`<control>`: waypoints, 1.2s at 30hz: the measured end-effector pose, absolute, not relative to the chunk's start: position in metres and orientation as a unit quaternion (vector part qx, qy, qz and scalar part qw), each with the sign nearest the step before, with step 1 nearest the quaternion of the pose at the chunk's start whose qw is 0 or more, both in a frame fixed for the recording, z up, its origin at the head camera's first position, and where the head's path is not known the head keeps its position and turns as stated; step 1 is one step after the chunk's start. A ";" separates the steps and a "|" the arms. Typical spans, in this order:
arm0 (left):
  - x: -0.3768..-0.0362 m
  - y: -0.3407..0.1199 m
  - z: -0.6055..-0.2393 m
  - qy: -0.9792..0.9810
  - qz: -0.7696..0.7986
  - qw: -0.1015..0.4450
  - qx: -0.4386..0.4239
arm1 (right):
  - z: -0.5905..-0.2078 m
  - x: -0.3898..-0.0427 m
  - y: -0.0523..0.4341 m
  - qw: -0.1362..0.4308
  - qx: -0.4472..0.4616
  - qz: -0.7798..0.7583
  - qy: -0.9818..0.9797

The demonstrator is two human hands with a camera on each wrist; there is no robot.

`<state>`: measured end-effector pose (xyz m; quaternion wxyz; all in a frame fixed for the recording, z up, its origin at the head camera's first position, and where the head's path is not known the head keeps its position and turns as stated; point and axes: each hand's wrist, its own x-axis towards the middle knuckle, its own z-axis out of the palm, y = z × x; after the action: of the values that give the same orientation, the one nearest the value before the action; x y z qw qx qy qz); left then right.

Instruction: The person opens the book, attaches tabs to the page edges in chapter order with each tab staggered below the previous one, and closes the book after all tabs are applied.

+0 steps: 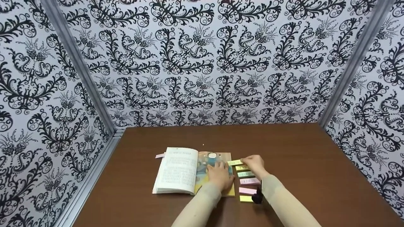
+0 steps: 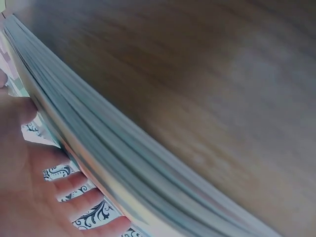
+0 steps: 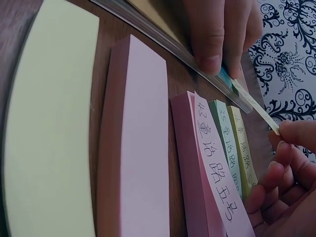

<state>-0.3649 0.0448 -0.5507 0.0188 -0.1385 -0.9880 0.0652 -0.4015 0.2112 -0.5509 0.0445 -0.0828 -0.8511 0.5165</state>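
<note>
With my left hand [image 1: 219, 176] pressing flat on the open book [image 1: 189, 170] mid-table, my right hand [image 1: 254, 163] pinches a yellow sticky strip [image 3: 254, 106] at its right edge, which next needs pressing down squarely.

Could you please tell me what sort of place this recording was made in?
Probably a staged recording booth rather than a lived-in room: patterned wallpaper panels joined by metal corner strips enclose a brown table bearing an open book and sticky note pads.

Matt paper notes [image 3: 133, 148] — smooth brown wood-look table [image 1: 315, 164]
</note>
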 end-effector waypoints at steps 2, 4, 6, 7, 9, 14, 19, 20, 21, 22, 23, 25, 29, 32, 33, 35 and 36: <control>-0.363 0.045 -0.551 -0.987 0.064 0.028 -0.141 | -0.552 -0.401 0.212 0.040 -0.088 0.517 -0.851; -0.362 0.045 -0.552 -0.987 0.063 0.039 -0.145 | -0.554 -0.401 0.212 0.037 -0.090 0.517 -0.850; -0.361 0.044 -0.553 -0.986 0.060 0.054 -0.148 | -0.556 -0.401 0.213 0.036 -0.090 0.515 -0.851; -0.361 0.044 -0.555 -0.985 0.059 0.059 -0.149 | -0.556 -0.401 0.213 0.035 -0.090 0.516 -0.851; -0.363 0.043 -0.557 -0.985 0.057 0.061 -0.150 | -0.557 -0.401 0.213 0.036 -0.087 0.516 -0.852; -0.367 0.040 -0.556 -0.987 0.049 0.044 -0.147 | -0.558 -0.402 0.212 0.038 -0.082 0.522 -0.848; -0.369 0.039 -0.553 -0.991 0.026 0.011 -0.134 | -0.560 -0.400 0.211 0.021 -0.076 0.525 -0.847; -0.369 0.038 -0.553 -0.991 0.020 0.006 -0.131 | -0.561 -0.400 0.210 0.019 -0.074 0.525 -0.848; -0.370 0.038 -0.554 -0.992 0.015 0.002 -0.127 | -0.562 -0.400 0.210 0.018 -0.071 0.524 -0.848; -0.372 0.038 -0.555 -0.992 0.014 -0.003 -0.124 | -0.562 -0.399 0.209 0.018 -0.069 0.524 -0.849; -0.373 0.039 -0.555 -0.992 0.013 -0.006 -0.122 | -0.562 -0.399 0.209 0.018 -0.068 0.524 -0.849; -0.374 0.039 -0.558 -0.993 0.013 -0.008 -0.118 | -0.562 -0.399 0.208 0.021 -0.067 0.524 -0.849; -0.375 0.043 -0.559 -0.993 0.017 -0.008 -0.115 | -0.561 -0.398 0.208 0.023 -0.067 0.530 -0.845; -0.374 0.045 -0.558 -0.993 0.018 0.006 -0.118 | -0.559 -0.398 0.209 0.024 -0.069 0.535 -0.841; -0.373 0.046 -0.558 -0.993 0.018 0.013 -0.120 | -0.558 -0.398 0.210 0.024 -0.070 0.537 -0.841; -0.372 0.047 -0.556 -0.992 0.018 0.029 -0.125 | -0.558 -0.398 0.211 0.027 -0.071 0.536 -0.841; -0.371 0.047 -0.555 -0.991 0.017 0.038 -0.128 | -0.557 -0.399 0.212 0.029 -0.071 0.534 -0.842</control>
<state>-0.3707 0.0473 -0.5550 0.0381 -0.1277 -0.9909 0.0170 -0.3988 0.2119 -0.5574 0.0289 -0.0711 -0.8418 0.5344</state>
